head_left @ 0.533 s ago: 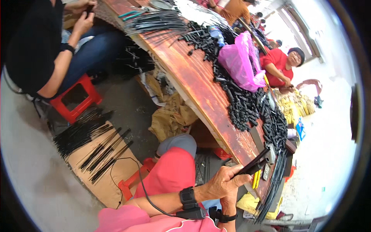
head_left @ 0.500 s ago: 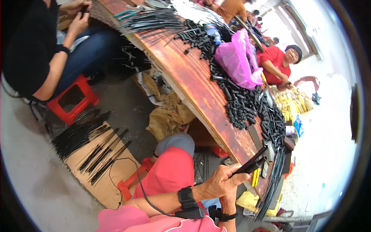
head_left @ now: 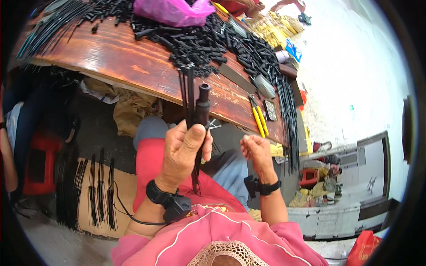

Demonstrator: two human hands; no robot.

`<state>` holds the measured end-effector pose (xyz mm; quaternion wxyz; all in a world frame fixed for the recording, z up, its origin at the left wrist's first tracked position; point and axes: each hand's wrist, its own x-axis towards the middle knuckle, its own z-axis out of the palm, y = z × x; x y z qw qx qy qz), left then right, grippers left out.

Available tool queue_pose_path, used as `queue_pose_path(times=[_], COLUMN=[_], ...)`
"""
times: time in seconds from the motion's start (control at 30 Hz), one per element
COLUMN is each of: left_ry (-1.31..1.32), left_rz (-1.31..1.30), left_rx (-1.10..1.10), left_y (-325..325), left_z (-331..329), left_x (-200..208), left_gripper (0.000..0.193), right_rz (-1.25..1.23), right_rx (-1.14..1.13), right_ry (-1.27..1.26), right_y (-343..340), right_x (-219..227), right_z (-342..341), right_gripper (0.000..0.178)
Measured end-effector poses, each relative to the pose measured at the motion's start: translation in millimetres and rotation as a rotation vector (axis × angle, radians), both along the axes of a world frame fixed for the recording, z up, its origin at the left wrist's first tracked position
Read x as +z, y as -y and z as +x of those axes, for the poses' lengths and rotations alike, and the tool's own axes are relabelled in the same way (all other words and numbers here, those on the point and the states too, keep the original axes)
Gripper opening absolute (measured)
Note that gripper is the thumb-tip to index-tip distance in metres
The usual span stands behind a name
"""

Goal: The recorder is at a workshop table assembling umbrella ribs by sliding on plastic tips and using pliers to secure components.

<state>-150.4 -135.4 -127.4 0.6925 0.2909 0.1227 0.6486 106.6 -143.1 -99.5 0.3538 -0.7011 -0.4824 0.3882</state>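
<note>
My left hand (head_left: 184, 146) is raised in front of my lap, closed round a black stepped tube (head_left: 203, 106). The same grip holds several thin black rods (head_left: 187, 91), whose lower ends stick out below the fist. To its right, my right hand (head_left: 257, 153) is near the table's front edge with thumb and fingers pinched together. Whatever may be between those fingertips is too small to make out. Just beyond that hand, pliers with yellow handles (head_left: 258, 117) lie on the reddish wooden table (head_left: 106, 48).
Black tubular pieces (head_left: 191, 46) are heaped along the table beside a pink plastic bag (head_left: 175, 12). Long black rods (head_left: 289, 119) hang over its right end. Bundles of rods (head_left: 101, 190) lie on cardboard (head_left: 126, 181) at floor level. A red stool (head_left: 41, 166) stands left, near another person's arm (head_left: 8, 150).
My view has swung to the right. My left hand has turned the tube and rods more upright, and my right hand, earlier hidden behind the left, now shows separately.
</note>
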Motion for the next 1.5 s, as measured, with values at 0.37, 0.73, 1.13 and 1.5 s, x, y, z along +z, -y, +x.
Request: queue_pose_path(times=[0.37, 0.73, 1.13, 1.5], left_ry=[-0.094, -0.012, 0.108, -0.119], left_rz=[0.116, 0.028, 0.031, -0.06], left_rx=[0.008, 0.008, -0.019, 0.07], left_y=[-8, -7, -5, 1], left_z=[12, 9, 14, 39], left_x=[6, -3, 1, 27], left_gripper=[0.055, 0.056, 0.051, 0.085], right_rz=[0.372, 0.092, 0.137, 0.423], right_rx=[0.019, 0.151, 0.249, 0.655], right_ry=[1.076, 0.953, -0.808, 0.498], right_y=[-58, -96, -41, 18], right_x=[20, 19, 40, 37], right_z=[83, 84, 50, -36], right_gripper=[0.041, 0.046, 0.038, 0.056])
